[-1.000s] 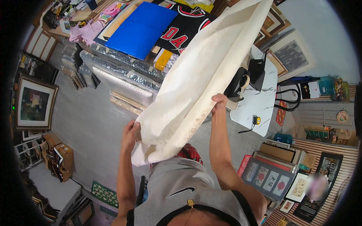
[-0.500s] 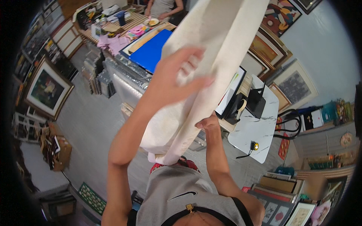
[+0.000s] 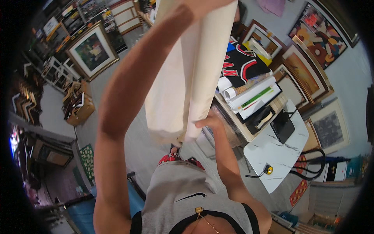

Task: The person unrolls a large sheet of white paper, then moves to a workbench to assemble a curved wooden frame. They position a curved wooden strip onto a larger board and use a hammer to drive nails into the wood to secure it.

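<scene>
A large, partly unrolled cream sheet (image 3: 165,95), perhaps canvas or heavy paper, stands in front of me with its rolled side (image 3: 208,58) on the right. My left hand (image 3: 204,5) reaches across the top of the roll and is closed on it; the upper frame edge cuts off part of its fingers. Lower down, my right hand (image 3: 210,120) grips the roll's right side near its bottom end, thumb across the front. The lower end of the sheet hangs above the floor, near my feet.
On the right, a table holds a black jersey (image 3: 243,64), white paper rolls (image 3: 253,93) and a tape dispenser (image 3: 261,119). Beside it stands a marble-patterned table (image 3: 269,156) with a tape measure (image 3: 269,169). A framed picture (image 3: 93,50) and a cardboard box (image 3: 80,109) stand left.
My left hand has moved up and closed on the top of the roll. The sheet stands more upright and narrower. My view has turned, bringing the jersey and paper rolls into sight.
</scene>
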Demonstrator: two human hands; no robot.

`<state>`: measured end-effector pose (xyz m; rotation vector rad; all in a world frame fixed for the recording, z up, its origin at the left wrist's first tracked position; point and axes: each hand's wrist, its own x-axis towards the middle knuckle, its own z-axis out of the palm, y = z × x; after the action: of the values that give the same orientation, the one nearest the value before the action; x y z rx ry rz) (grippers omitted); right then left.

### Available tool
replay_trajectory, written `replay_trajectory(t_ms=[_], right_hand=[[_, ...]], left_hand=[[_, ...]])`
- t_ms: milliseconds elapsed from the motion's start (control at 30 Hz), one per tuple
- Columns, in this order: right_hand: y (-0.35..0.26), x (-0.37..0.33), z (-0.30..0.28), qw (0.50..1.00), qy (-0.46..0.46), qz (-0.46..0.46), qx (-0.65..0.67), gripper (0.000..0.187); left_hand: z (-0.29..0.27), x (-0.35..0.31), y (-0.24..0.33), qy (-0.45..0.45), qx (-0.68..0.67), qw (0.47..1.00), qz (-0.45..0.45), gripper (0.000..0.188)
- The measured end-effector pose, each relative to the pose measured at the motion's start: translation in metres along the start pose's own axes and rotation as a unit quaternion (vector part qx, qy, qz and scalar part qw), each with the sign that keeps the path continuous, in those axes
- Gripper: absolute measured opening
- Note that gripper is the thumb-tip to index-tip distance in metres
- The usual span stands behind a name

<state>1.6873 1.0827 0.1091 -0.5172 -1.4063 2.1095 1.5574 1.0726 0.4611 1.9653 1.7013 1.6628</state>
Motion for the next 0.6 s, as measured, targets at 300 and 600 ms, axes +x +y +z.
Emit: replay_trajectory(t_ms=[300,600], right_hand=[[0.078,0.013,0.013,0.987,0.028,-0.101,-0.119,0.073],[0.109,0.054,0.054,0.994,0.009,-0.058,-0.093,0.069]], left_hand=[[-0.071,0.01,-0.004,0.191,0.007,0.981,0.034,0.055],[-0.192,0.006,-0.068,0.076,-0.193,0.972,0.107,0.038]])
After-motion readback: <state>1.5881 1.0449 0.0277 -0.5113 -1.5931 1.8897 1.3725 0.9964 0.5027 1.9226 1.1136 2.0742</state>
